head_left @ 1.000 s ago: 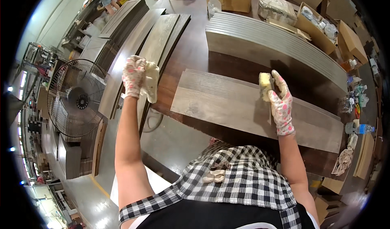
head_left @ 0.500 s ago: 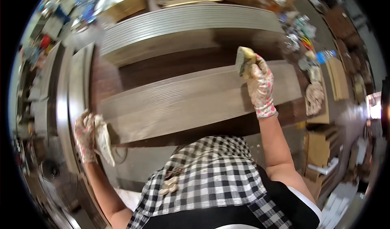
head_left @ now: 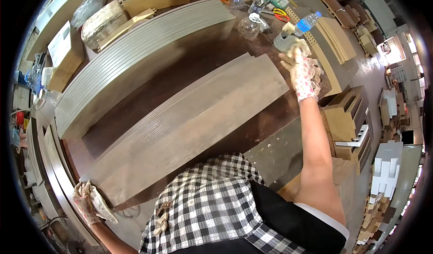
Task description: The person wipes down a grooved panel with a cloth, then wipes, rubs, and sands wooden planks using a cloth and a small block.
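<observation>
My left hand (head_left: 85,204), in a white glove with pink spots, grips a folded white cloth (head_left: 103,205) beside the near left end of a long grey-brown board (head_left: 189,132). More boards lie layered beneath that one. My right hand (head_left: 303,76), gloved alike, is raised past the board's far right end. A pale yellowish sponge (head_left: 301,47) is at its fingertips, the fingers closed on it and the thumb partly apart. Just beyond the fingers stands a clear plastic tub (head_left: 283,42). A crumpled beige cloth (head_left: 315,77) lies behind the right hand, partly hidden.
A long stack of ridged-edged boards (head_left: 149,51) stands along the far side of the dark red table (head_left: 252,114). Orange-handled scissors (head_left: 280,15), a blue-labelled bottle (head_left: 308,23) and a round clear bottle (head_left: 248,27) crowd the far right. Cardboard pieces (head_left: 345,114) stand at the right.
My right hand has moved right, off the board and to the plastic tub, with the sponge. The view has swung rightward. My left hand stays with the cloth at the board's left end.
</observation>
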`<state>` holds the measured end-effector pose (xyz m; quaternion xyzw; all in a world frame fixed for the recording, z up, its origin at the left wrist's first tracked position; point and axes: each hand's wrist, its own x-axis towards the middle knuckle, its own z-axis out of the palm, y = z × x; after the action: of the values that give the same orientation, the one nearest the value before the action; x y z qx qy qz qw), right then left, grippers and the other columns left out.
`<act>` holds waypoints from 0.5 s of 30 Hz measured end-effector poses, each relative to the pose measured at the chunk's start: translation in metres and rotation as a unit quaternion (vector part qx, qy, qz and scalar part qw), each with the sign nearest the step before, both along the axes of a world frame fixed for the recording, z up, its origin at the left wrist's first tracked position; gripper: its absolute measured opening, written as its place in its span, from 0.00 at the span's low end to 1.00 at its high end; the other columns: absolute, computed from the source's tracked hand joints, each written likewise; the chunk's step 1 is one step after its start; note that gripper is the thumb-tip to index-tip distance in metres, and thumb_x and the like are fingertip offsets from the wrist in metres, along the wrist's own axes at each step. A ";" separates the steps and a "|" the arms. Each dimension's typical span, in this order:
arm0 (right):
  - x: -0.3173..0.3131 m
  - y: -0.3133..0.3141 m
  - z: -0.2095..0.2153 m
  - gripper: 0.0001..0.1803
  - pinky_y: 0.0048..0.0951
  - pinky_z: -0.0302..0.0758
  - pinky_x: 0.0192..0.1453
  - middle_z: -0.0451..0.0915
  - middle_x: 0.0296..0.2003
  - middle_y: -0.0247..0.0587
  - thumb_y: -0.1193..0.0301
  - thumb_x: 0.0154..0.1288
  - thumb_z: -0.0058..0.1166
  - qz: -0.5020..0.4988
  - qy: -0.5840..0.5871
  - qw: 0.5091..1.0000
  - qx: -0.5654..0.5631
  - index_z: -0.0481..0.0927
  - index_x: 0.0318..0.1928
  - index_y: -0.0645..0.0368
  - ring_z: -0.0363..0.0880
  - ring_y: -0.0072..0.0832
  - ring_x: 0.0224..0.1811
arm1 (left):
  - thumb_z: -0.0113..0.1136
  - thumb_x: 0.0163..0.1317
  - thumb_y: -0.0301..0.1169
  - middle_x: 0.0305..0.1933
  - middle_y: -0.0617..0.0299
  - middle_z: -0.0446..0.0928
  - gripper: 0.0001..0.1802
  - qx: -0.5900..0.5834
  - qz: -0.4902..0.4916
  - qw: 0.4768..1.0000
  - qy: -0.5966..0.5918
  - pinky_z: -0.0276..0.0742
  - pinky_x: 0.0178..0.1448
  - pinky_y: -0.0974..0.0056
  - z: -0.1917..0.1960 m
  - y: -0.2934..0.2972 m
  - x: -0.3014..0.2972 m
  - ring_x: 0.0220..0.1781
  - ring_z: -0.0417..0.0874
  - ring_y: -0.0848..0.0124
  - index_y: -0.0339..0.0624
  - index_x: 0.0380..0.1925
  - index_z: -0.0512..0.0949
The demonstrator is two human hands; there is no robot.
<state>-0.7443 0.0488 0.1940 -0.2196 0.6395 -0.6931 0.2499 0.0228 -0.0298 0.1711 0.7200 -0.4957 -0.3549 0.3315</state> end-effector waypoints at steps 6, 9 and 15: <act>-0.054 -0.036 -0.031 0.27 0.34 0.71 0.56 0.70 0.54 0.44 0.60 0.69 0.45 -0.001 0.175 0.983 0.059 0.61 0.65 0.56 0.69 0.32 0.55 | 0.51 0.63 0.25 0.37 0.59 0.77 0.14 -0.001 -0.006 0.997 0.077 0.76 0.42 0.72 0.005 -0.007 -0.037 0.37 0.79 0.72 0.31 0.47 0.72; -0.023 -0.043 -0.025 0.27 0.37 0.74 0.47 0.72 0.51 0.48 0.58 0.68 0.46 0.006 -0.015 0.999 0.029 0.59 0.64 0.50 0.76 0.36 0.43 | 0.50 0.63 0.25 0.38 0.59 0.77 0.14 -0.005 -0.003 0.993 0.115 0.76 0.41 0.71 0.003 -0.005 -0.019 0.37 0.80 0.71 0.32 0.48 0.72; -0.012 -0.058 -0.013 0.24 0.36 0.73 0.47 0.78 0.42 0.45 0.54 0.67 0.45 0.013 -0.028 0.996 0.087 0.68 0.57 0.54 0.77 0.36 0.42 | 0.51 0.63 0.24 0.39 0.56 0.77 0.15 -0.042 -0.012 0.989 0.141 0.78 0.42 0.69 -0.018 -0.004 0.002 0.37 0.80 0.70 0.30 0.49 0.70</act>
<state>-0.7560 -0.0095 0.1812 -0.1861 0.6871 -0.6373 0.2951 0.0247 -0.0335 0.1528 0.6423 -0.4665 -0.4359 0.4240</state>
